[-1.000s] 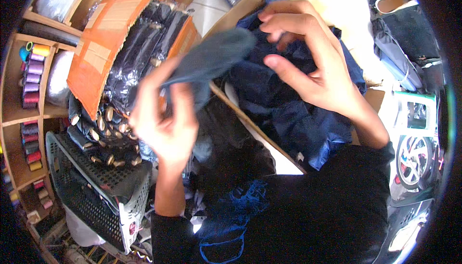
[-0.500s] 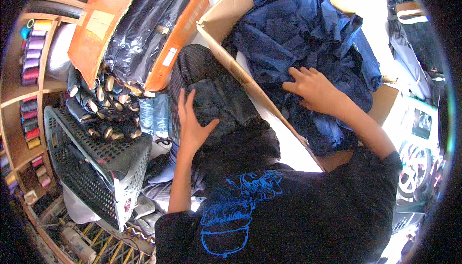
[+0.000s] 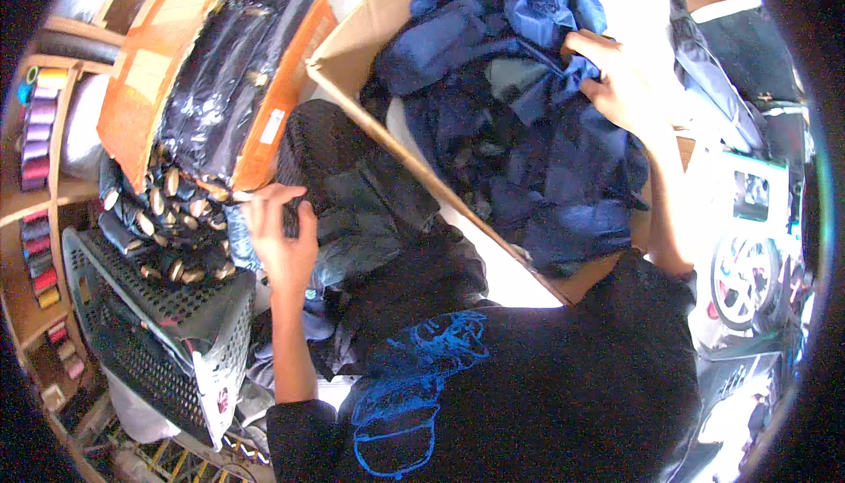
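Reaching across the box (image 3: 370, 38)

Its walls seem to pen in the blue cloth (image 3: 563, 153), right of the left hand (image 3: 286, 232). Over it, the right hand (image 3: 620, 87) pinches a fold, seemingly to hold it apart from the rest. The left hand is half curled beside striped cloth (image 3: 321, 135); whether it grips any, I cannot tell. The box's rim runs between the hands; carton (image 3: 136, 95) and basket (image 3: 145, 307) edges crowd the left hand.

From here I see open air above the blue fabric (image 3: 572, 153) in the cardboard box (image 3: 374, 27), but the box's left edge bars low crossings; orange carton (image 3: 295, 78) and grey basket (image 3: 163, 294) hem the left hand's (image 3: 283, 232) outer side
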`<state>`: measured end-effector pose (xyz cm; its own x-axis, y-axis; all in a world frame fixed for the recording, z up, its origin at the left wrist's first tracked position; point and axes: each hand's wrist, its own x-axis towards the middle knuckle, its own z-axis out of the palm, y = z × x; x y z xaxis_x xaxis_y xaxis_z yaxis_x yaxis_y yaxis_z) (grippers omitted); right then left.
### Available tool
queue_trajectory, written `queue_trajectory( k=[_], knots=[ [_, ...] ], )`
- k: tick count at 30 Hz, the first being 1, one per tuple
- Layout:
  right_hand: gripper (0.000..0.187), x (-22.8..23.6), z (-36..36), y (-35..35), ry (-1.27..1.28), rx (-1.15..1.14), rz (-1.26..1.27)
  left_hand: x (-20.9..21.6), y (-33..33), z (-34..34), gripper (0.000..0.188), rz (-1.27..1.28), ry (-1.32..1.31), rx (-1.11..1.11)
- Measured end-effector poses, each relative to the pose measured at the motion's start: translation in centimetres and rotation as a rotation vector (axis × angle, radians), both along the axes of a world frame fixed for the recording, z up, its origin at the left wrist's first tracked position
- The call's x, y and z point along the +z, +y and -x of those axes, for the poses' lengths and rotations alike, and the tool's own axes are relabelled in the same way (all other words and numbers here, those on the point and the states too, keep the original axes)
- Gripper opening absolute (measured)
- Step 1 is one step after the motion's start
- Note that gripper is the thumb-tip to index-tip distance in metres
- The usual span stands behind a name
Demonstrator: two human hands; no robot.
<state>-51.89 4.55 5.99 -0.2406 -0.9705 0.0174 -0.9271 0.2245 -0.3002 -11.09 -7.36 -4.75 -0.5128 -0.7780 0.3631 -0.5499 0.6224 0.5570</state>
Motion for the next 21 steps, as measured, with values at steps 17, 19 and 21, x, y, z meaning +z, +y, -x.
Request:
queue_trajectory(
  k=[17,19,21],
  knots=[
    [0.055,-1.1,1.3,-0.5,0.263,0.008,-0.153,2.8,0.0,24.2,0.027,-0.244,-1.213,-1.503],
    [0.055,-1.5,1.8,-0.2,0.262,0.016,-0.182,4.0,1.5,23.8,0.026,-0.063,-1.173,-1.567],
    [0.052,-1.8,1.9,0.4,0.280,0.068,-0.064,3.8,2.1,23.5,0.025,-0.115,-1.145,-1.614]
  ],
)
